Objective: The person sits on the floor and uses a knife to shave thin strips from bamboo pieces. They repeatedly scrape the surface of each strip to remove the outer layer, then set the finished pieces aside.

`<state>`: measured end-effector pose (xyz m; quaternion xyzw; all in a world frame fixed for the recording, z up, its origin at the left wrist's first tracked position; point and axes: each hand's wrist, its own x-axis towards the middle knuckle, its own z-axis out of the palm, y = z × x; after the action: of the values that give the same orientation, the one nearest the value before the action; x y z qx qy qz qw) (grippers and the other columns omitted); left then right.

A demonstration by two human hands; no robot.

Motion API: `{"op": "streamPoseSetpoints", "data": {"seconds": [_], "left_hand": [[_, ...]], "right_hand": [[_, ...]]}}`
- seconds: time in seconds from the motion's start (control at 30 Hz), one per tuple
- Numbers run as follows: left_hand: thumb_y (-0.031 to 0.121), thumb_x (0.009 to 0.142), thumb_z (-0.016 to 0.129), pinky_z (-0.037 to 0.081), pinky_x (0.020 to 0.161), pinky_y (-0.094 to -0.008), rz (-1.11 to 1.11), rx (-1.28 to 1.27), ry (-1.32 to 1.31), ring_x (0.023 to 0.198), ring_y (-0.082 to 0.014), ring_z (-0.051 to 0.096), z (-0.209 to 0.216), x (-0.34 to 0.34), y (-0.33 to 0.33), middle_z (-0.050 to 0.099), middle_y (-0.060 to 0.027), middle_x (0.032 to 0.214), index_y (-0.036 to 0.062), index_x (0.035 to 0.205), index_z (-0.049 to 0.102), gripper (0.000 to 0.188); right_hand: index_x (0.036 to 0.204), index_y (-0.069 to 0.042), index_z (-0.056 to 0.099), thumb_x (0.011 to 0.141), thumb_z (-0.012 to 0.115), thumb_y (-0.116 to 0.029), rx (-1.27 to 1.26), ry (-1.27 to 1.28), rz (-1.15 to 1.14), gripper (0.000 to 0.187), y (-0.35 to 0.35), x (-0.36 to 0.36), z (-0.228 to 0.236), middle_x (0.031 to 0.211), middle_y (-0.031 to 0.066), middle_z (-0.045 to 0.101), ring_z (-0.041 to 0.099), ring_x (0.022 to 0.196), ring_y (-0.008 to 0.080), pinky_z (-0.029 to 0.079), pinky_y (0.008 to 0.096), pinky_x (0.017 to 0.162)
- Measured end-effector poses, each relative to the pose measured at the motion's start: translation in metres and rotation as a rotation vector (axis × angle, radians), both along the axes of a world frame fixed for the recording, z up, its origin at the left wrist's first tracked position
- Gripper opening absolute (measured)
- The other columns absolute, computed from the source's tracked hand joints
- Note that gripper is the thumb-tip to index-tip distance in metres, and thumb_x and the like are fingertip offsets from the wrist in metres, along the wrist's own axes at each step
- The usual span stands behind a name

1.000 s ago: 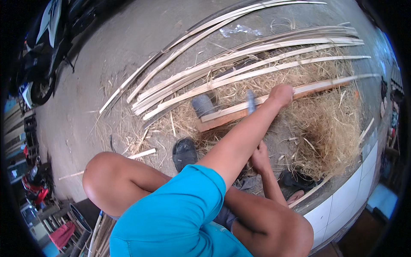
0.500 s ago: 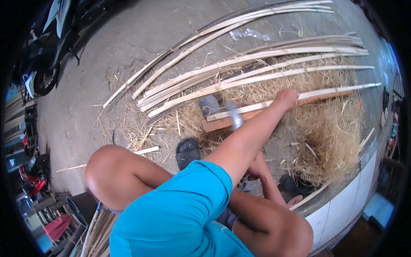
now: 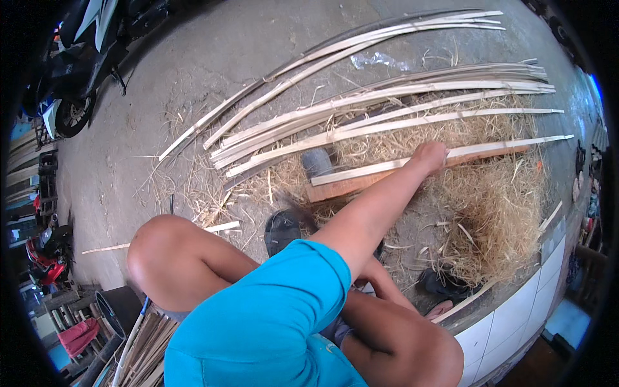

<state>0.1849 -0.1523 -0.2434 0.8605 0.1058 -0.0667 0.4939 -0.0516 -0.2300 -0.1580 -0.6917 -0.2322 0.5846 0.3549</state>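
Observation:
My left arm, in a blue sleeve, reaches across in front of me. Its hand point(image 3: 430, 158) is closed around a long, pale bamboo strip point(image 3: 503, 148), which lies along a reddish wooden beam point(image 3: 342, 187). A grey, rounded piece point(image 3: 316, 162) sits at the beam's left end, touching the strip's end. My right hand point(image 3: 369, 273) is low between my knees, its fingers mostly covered by my left arm. A dark, motion-smeared knife blade point(image 3: 301, 214) sticks out past that arm, in line with the right hand; the handle is hidden.
More bamboo strips point(image 3: 387, 90) lie in bundles beyond the beam. Curly shavings point(image 3: 496, 219) heap up on the right and spread under the strips. A dark sandal point(image 3: 283, 232) is by the beam. White tiles point(image 3: 509, 322) edge the floor; a motorcycle point(image 3: 77, 84) stands far left.
The knife blade has swung from over the beam's left part back toward me and leftward. My right hand has drawn nearer my body; the left keeps its place on the strip.

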Motion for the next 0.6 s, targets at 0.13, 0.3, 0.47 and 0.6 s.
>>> {"op": "streamPoseSetpoints", "data": {"seconds": [0.13,0.3,0.47,0.6], "left_hand": [[0.007,0.083,0.065,0.057,0.089,-0.0431,-0.47,0.289,0.091,0.101,-0.0343,0.07,0.048,-0.02,0.042,0.072,-0.0196,0.111,0.0039,0.103,0.075,0.023],[0.006,0.083,0.063,0.058,0.064,-0.0424,-0.848,0.935,0.168,0.08,-0.0312,0.073,0.109,-0.107,0.217,0.074,-0.0157,0.088,0.0055,0.087,0.076,0.013],[0.058,0.104,0.035,0.05,0.094,-0.0513,-0.653,0.709,0.621,0.094,-0.0382,0.07,0.078,-0.245,0.287,0.072,-0.0189,0.093,-0.0042,0.116,0.068,0.072],[0.049,0.105,0.049,0.055,0.071,-0.0357,-0.042,-0.357,0.585,0.073,-0.0188,0.066,0.029,-0.312,0.232,0.068,-0.01,0.078,-0.0029,0.094,0.068,0.056]], "right_hand": [[0.129,-0.002,0.048,0.1,0.062,-0.021,0.025,0.2,-0.81,0.037,-0.035,0.019,-0.06,0.081,0.0048,0.061,0.062,0.068,0.0116,0.054,0.0309,0.063],[0.138,0.0,0.044,0.092,0.065,-0.014,0.166,-1.123,-0.365,0.053,-0.098,0.037,-0.046,0.107,0.0218,0.062,0.067,0.09,0.0375,0.055,0.0473,0.075],[0.143,-0.004,0.045,0.091,0.064,-0.02,-0.296,-1.015,-0.537,0.058,-0.107,0.06,-0.049,0.124,0.0289,0.058,0.059,0.111,0.0462,0.05,0.0525,0.092],[0.139,-0.007,0.051,0.093,0.063,-0.034,-0.047,-0.871,-0.212,0.055,-0.044,0.0,-0.054,0.111,0.0252,0.065,0.065,0.097,0.0429,0.054,0.0529,0.078]]}}
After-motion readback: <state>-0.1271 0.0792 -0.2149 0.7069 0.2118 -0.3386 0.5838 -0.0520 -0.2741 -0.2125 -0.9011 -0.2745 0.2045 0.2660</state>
